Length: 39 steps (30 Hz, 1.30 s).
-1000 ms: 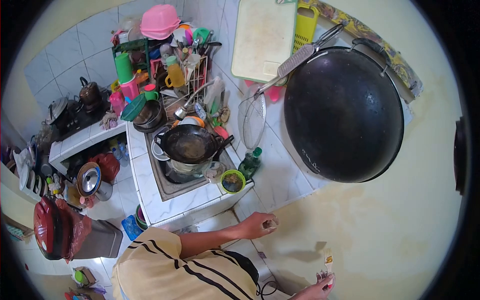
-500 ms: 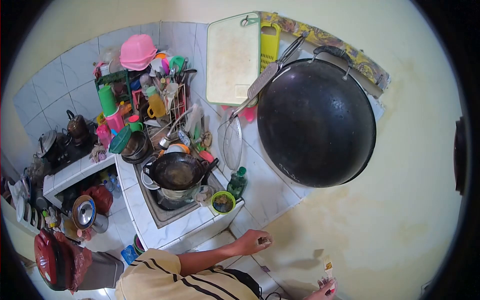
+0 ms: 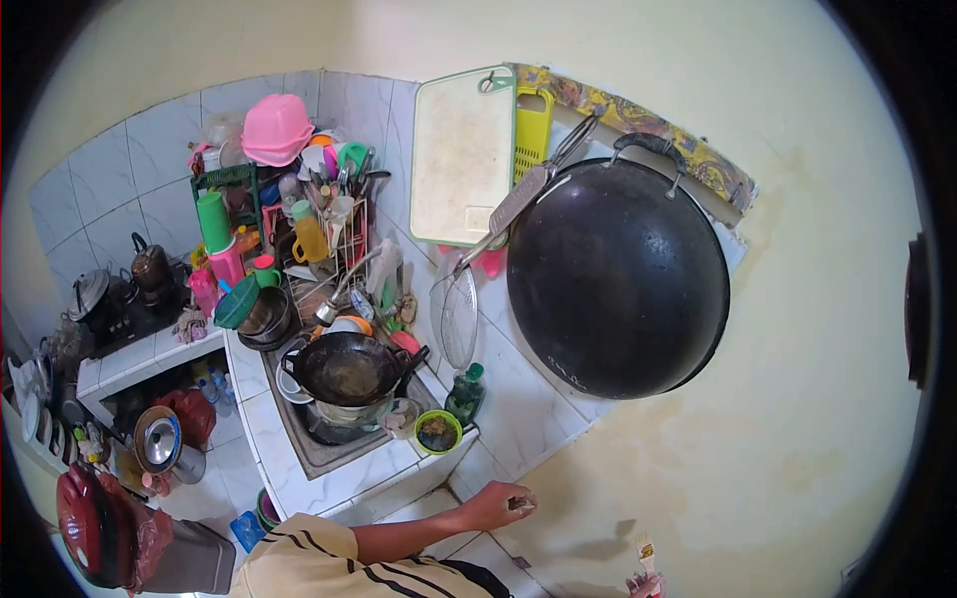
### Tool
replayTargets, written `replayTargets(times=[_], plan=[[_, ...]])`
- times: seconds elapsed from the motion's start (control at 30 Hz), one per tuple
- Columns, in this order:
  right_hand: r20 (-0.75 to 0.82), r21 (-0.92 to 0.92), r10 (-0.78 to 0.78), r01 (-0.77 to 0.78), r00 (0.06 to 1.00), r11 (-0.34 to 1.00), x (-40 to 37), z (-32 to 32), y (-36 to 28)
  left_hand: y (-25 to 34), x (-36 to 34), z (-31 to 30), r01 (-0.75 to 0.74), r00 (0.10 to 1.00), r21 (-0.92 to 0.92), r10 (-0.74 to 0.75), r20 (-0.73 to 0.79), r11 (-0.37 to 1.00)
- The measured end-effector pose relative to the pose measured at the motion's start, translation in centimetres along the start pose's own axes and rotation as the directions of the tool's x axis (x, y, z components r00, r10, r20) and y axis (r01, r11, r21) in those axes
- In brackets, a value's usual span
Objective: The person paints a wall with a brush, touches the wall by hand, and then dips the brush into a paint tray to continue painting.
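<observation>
My left hand (image 3: 501, 506) is closed, its fingers curled in, with pale residue on the fingertips. Whether something sits inside the curl cannot be seen. It is held out in front of the tan striped shirt (image 3: 299, 563), below the sink counter. At the bottom edge, partly cut off, my right hand (image 3: 646, 585) grips what looks like a small flat brush (image 3: 645, 550) with a pale head and brownish marking, pointing up toward the wall. The brush casts a shadow on the cream wall (image 3: 778, 478).
A large black wok (image 3: 618, 279), a strainer (image 3: 456, 319) and a cutting board (image 3: 464, 154) hang on the wall. The sink (image 3: 317, 460) holds a smaller wok (image 3: 349, 369). A green bottle (image 3: 466, 396) and green pot (image 3: 439, 432) stand at the counter edge. A bin (image 3: 184, 553) stands lower left.
The view has tilted up slightly, so most things sit lower in the frame. My right hand and the brush are lower and more cut off. Both hands keep their grip shape.
</observation>
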State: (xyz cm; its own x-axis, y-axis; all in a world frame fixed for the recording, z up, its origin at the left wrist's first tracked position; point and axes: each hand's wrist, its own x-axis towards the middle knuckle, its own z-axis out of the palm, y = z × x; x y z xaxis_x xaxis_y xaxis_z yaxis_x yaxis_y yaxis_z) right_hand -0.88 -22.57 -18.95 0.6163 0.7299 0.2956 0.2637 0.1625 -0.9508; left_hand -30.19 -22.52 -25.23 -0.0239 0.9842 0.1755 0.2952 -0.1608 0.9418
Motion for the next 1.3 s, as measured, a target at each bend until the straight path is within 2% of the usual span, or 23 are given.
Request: replayTargets(times=[0.07,0.13,0.23,0.33,0.53,0.67,0.73,0.77,0.83,0.87,0.97,1.03,1.07,1.13,1.3], plan=[[-0.005,-0.064,0.0,-0.001,1.0,0.998,-0.1,0.2,-0.6,0.3,-0.1,-0.3,-0.007,1.0,0.015,0.007,-0.003,1.0],[0.004,0.007,0.009,-0.009,1.0,1.0,0.0,0.2,0.1,0.8,-0.1,-0.6,-0.008,1.0,0.022,0.008,-0.008,1.0],[0.039,0.042,-0.01,0.008,0.999,0.999,0.2,0.2,0.6,0.9,-0.1,-0.8,-0.071,0.996,0.046,0.073,-0.049,0.996],[0.048,0.065,-0.017,0.014,0.999,0.998,0.5,0.5,1.1,1.3,0.0,-1.1,-0.061,0.995,0.051,0.065,-0.074,0.997],[0.062,0.012,-0.076,0.076,0.995,0.997,1.1,1.0,1.1,1.4,-0.1,-1.6,-0.095,0.993,0.022,0.097,-0.074,0.995],[0.027,0.066,-0.065,0.063,0.998,0.996,0.6,1.6,-0.3,1.1,-0.1,-1.6,-0.085,0.994,0.035,0.087,-0.065,0.996],[0.032,-0.054,-0.058,0.06,0.998,0.997,0.3,1.5,-1.3,1.0,-0.2,-1.5,-0.074,0.995,0.004,0.074,-0.065,0.997],[0.032,-0.054,-0.059,0.061,0.998,0.997,0.4,1.5,-0.7,0.9,-0.2,-1.5,-0.075,0.995,0.004,0.075,-0.066,0.997],[0.024,0.066,-0.092,0.09,0.995,0.994,0.7,1.5,0.7,0.8,-0.2,-1.5,-0.091,0.994,0.003,0.091,-0.062,0.996],[0.022,0.066,-0.092,0.09,0.996,0.994,0.9,1.4,1.1,0.8,-0.1,-1.5,-0.092,0.994,0.004,0.092,-0.061,0.996],[0.034,0.061,-0.076,0.074,0.997,0.995,0.6,1.3,0.2,0.7,0.0,-1.6,-0.1,0.994,0.002,0.1,-0.054,0.995],[0.013,-0.049,-0.044,0.045,0.999,0.998,0.2,1.4,-0.8,0.4,0.0,-1.5,-0.121,0.992,0.023,0.122,-0.045,0.992],[0.011,-0.049,-0.042,0.042,0.999,0.998,0.2,1.3,-0.4,0.2,0.0,-1.4,-0.12,0.992,0.025,0.121,-0.043,0.992],[0.015,0.086,-0.069,0.067,0.998,0.994,0.4,1.3,0.6,0.0,-0.1,-1.3,-0.13,0.99,0.017,0.13,-0.055,0.991],[-0.003,0.1,-0.032,0.032,0.999,0.994,0.3,1.3,1.1,0.4,-0.2,-1.5,-0.077,0.997,-0.001,0.077,0.002,0.997]])
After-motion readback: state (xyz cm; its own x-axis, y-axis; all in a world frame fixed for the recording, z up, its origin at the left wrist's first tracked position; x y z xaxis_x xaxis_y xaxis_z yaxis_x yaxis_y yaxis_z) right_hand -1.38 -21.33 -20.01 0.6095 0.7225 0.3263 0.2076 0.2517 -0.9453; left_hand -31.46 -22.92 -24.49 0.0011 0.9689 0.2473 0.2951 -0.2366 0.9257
